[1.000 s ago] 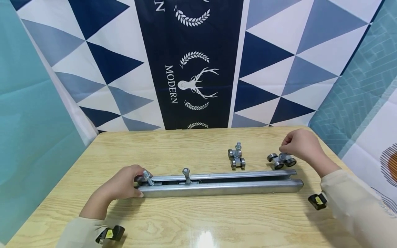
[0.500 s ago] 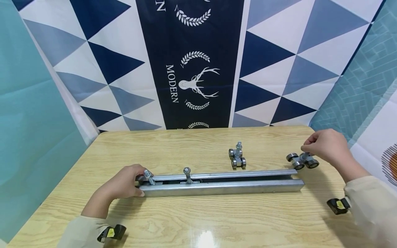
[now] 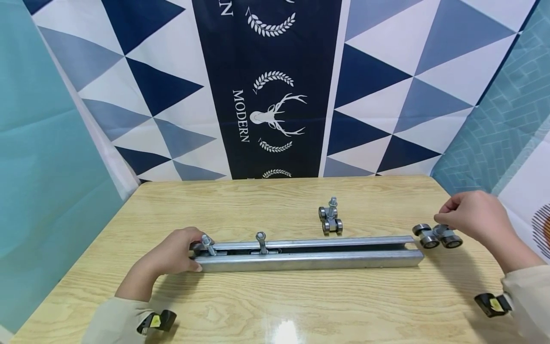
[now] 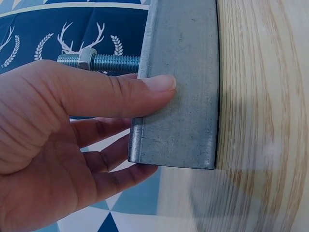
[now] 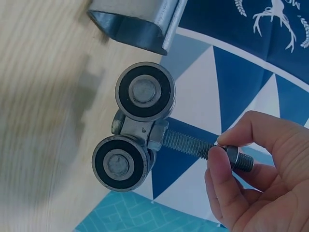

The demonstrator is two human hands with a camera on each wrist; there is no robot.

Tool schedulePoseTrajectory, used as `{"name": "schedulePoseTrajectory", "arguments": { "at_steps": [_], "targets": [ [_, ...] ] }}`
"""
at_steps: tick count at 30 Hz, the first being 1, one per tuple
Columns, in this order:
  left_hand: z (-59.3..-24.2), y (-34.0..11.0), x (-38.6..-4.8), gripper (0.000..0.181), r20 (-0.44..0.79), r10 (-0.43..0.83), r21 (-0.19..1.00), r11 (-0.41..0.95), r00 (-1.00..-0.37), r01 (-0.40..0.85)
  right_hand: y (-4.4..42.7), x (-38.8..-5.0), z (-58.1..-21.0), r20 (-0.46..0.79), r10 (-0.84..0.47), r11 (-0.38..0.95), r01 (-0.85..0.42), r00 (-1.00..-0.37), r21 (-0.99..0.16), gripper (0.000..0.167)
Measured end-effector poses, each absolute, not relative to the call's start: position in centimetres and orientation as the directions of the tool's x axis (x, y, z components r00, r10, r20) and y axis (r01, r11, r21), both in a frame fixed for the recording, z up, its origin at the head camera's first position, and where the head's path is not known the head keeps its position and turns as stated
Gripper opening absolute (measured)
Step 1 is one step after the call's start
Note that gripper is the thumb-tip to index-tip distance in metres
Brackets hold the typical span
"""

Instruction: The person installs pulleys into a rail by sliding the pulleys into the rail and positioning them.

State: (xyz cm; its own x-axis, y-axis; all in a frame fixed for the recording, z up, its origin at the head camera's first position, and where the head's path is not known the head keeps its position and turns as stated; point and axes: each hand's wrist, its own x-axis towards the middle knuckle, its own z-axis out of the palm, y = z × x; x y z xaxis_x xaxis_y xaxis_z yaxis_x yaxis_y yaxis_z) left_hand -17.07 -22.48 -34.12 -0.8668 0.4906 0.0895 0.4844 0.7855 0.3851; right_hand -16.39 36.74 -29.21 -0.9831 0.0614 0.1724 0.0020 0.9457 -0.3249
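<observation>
A metal C-shaped track (image 3: 309, 260) lies across the table with its slot facing up. My left hand (image 3: 174, 253) grips its left end, thumb on the near wall in the left wrist view. Two bolts, one by that hand (image 3: 208, 244) and another (image 3: 261, 242) farther right, stand up out of the slot. My right hand (image 3: 477, 217) pinches the threaded bolt (image 5: 186, 144) of a roller trolley (image 3: 437, 236), near its nut. The trolley's wheels hang just beyond the track's open right end, apart from it. In the right wrist view the channel's mouth (image 5: 133, 29) shows above the wheels.
A second roller trolley (image 3: 331, 220) stands behind the track with its bolt upward. The wooden table (image 3: 240, 306) meets a patterned cloth backdrop (image 3: 275, 95) at its far edge. Teal cloth (image 3: 56, 167) hangs along the left side.
The right hand has carried the roller trolley rightward, then slightly nearer, from behind the track to beyond its right end. The left hand keeps its grip on the track's left end.
</observation>
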Motion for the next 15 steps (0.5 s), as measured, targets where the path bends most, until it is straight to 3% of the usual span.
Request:
{"name": "schedulePoseTrajectory", "arguments": {
  "at_steps": [15],
  "targets": [
    [-34.5, -22.5, -17.2, 0.045, 0.122, 0.494, 0.364, 0.785, -0.861, 0.502, 36.3, -14.6, -30.4, 0.146, 0.033, 0.950, -0.015, -0.989, -0.313, 0.010]
  ]
}}
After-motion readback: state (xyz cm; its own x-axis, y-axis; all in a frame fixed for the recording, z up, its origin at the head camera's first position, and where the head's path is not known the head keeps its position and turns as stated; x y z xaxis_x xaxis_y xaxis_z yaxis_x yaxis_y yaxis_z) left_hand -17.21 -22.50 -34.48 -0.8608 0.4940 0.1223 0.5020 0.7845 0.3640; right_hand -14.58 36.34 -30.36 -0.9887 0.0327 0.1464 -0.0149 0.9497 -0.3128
